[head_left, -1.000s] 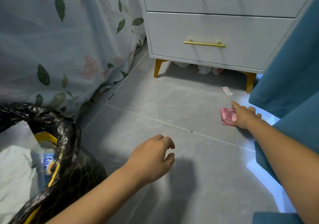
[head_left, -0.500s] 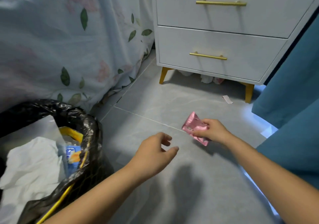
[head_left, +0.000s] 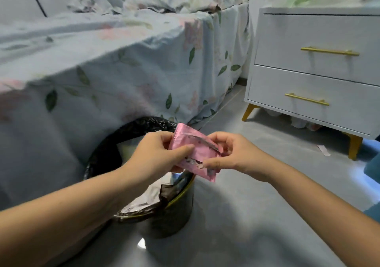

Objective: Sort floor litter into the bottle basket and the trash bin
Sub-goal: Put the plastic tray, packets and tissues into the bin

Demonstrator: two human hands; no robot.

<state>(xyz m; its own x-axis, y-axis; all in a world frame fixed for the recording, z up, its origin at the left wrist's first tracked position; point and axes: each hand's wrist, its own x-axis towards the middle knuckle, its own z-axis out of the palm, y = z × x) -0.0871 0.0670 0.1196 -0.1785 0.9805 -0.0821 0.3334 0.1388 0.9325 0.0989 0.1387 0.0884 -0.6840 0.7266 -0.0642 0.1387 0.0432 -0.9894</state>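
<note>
Here, both hands (left (head_left: 156,155), right (head_left: 232,155)) pinch a crinkled pink wrapper (head_left: 195,153).

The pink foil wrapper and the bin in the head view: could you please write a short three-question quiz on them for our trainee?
1. True or false: both the left hand and the right hand hold the crumpled pink foil wrapper.
2. What lines the round trash bin? A) a black plastic bag B) a blue cloth C) nothing
3. Fill in: a small pale paper scrap lies on the grey tiled floor near a ____ leg of the white two-drawer nightstand.

Key: 1 true; 2 A; 3 gold.
</note>
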